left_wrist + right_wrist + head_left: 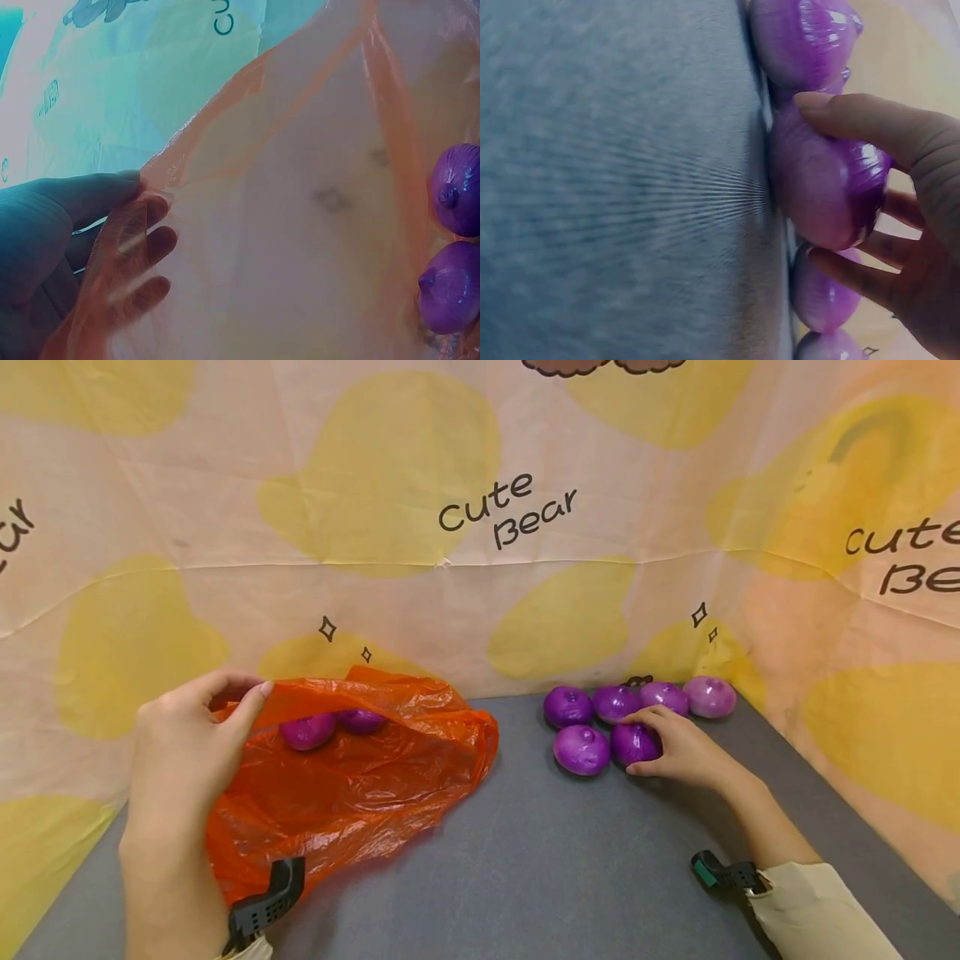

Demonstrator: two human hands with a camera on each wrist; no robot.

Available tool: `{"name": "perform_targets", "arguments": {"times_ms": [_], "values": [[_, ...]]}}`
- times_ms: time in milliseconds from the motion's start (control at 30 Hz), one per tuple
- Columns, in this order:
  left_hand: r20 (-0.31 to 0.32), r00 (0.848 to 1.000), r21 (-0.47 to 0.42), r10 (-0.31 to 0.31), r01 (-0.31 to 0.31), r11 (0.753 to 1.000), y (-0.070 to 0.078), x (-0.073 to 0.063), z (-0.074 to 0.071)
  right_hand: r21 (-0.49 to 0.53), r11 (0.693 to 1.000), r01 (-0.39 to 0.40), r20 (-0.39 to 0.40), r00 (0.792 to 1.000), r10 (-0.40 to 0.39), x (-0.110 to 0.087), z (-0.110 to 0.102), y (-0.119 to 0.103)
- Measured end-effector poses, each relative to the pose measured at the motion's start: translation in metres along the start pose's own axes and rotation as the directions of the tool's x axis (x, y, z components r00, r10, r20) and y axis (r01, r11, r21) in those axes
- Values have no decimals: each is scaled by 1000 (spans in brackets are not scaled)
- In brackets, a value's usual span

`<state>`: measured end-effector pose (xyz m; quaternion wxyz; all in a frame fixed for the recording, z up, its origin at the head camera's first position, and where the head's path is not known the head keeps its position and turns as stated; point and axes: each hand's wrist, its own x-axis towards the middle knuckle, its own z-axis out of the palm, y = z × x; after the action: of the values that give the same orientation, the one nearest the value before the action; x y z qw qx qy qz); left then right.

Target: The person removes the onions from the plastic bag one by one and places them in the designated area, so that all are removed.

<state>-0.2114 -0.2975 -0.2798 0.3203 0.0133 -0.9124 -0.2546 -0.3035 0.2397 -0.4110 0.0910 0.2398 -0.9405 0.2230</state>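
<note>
My left hand (191, 743) pinches the upper edge of an orange plastic bag (360, 777) between thumb and fingers, lifting its mouth. Inside lie two purple onions, a nearer-left onion (307, 732) and another onion (362, 720); the left wrist view shows both at its right side. At the right, my right hand (678, 747) grips a purple onion (633, 745), which still appears to rest on the table. Thumb and fingers curl round that onion (817, 176) in the right wrist view. Touching or close beside it on the left sits another onion (581, 750).
Behind the gripped onion stands a row of several onions (567, 706) along the back wall. A patterned cloth (405, 485) covers the back and sides of the grey table (510, 860). Both wrists wear black straps (723, 872).
</note>
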Motion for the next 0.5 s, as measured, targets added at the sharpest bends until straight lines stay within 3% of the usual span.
{"name": "perform_targets", "arguments": {"times_ms": [500], "values": [[15, 1000, -11, 8, -8, 1000, 0, 1, -1, 23, 1000, -11, 3, 1000, 10, -1, 5, 3]]}}
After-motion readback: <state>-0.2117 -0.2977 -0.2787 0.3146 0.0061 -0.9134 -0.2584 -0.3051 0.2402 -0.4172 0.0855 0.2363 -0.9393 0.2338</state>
